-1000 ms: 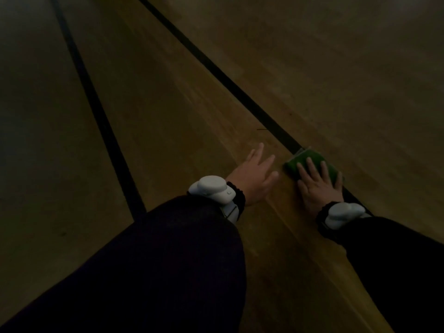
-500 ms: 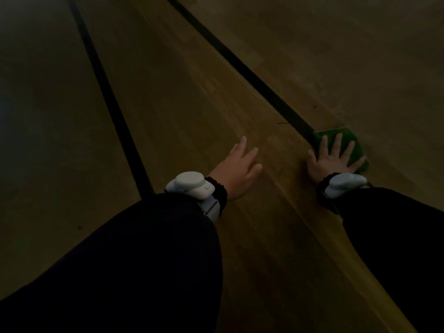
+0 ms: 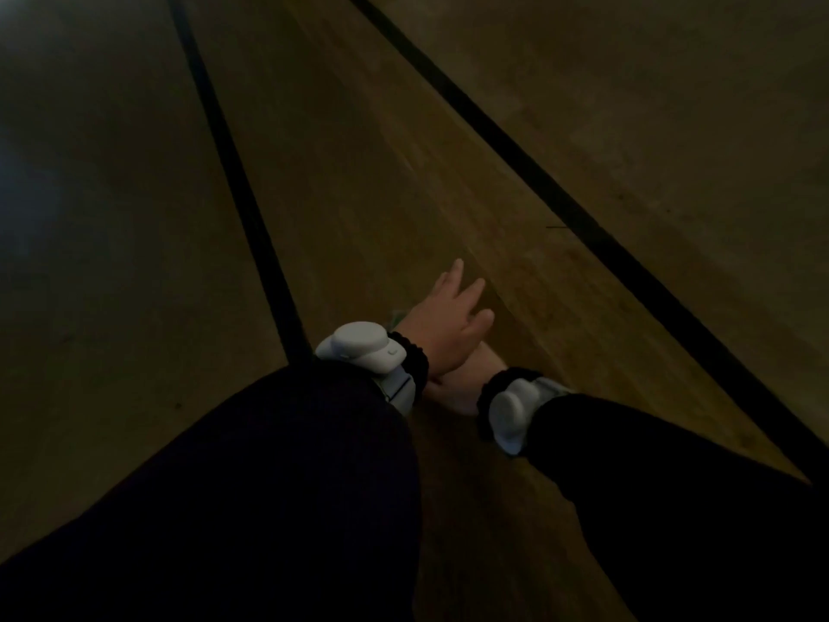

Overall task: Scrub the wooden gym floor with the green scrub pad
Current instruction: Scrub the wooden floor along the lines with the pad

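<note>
The left hand [image 3: 448, 323] lies flat with straight fingers on the wooden floor [image 3: 448, 172], covering most of the right hand [image 3: 457, 388], whose grip I cannot tell.

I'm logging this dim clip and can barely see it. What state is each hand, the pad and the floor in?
left hand: flat on the floor, fingers straight and spread.
right hand: mostly hidden under the left wrist; its grip cannot be told.
green scrub pad: only a small green sliver shows beside the left wrist; the rest is hidden.
wooden gym floor: dimly lit, crossed by two black lines.
</note>
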A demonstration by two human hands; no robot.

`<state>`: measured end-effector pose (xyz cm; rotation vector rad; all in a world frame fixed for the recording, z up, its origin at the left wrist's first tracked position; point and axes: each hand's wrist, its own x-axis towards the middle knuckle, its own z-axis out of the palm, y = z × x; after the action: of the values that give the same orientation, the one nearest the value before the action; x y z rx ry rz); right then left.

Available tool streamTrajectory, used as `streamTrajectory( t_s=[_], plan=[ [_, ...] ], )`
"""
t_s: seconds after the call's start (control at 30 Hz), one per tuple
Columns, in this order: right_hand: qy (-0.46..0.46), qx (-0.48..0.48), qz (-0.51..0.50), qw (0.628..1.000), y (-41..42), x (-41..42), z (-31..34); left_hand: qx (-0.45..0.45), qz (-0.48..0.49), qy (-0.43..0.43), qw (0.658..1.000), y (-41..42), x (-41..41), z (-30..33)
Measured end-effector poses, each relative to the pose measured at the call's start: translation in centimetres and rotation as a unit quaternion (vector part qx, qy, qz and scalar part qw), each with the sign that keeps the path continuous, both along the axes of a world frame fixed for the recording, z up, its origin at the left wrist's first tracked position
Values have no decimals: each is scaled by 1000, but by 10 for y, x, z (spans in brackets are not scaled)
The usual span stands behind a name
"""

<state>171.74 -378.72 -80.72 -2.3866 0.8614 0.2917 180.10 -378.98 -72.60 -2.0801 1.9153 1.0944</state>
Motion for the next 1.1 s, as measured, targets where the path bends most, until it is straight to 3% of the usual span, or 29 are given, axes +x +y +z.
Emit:
streamTrajectory(
  t_s=[0.13, 0.27, 0.47, 0.6, 0.77, 0.83, 0.9, 0.97, 1.0, 1.1],
  plan=[
    [139, -58, -102, 983, -68, -24, -18, 5, 14, -10, 1000, 7, 9, -1],
    [147, -60, -326, 932, -110, -69, -25, 6, 20, 0, 1000, 15, 22, -1],
    [155, -73, -370, 913, -110, -53, -31, 8, 38, -10, 999, 30, 43, -10],
    [149, -62, -284, 945, -93, -28, -23, 19, 45, -9, 999, 40, 53, -15],
    [144, -80, -54, 985, -35, 37, -15, 13, 66, -9, 998, 47, 57, -16],
    [101, -93, 17, 990, 1, 54, -4, 12, 65, -12, 998, 49, 58, -19],
    [30, -2, 28, 999, 34, 62, 4, 19, 65, -8, 998, 53, 61, -23],
    [41, 81, 21, 996, 50, 63, 6, 18, 67, -6, 998, 57, 62, -27],
    [62, 66, 21, 996, 49, 64, 4, 13, 70, -6, 997, 59, 63, -27],
    [84, -116, 80, 986, 20, 66, -14, 8, 80, -8, 997, 66, 66, -28]
  ],
)
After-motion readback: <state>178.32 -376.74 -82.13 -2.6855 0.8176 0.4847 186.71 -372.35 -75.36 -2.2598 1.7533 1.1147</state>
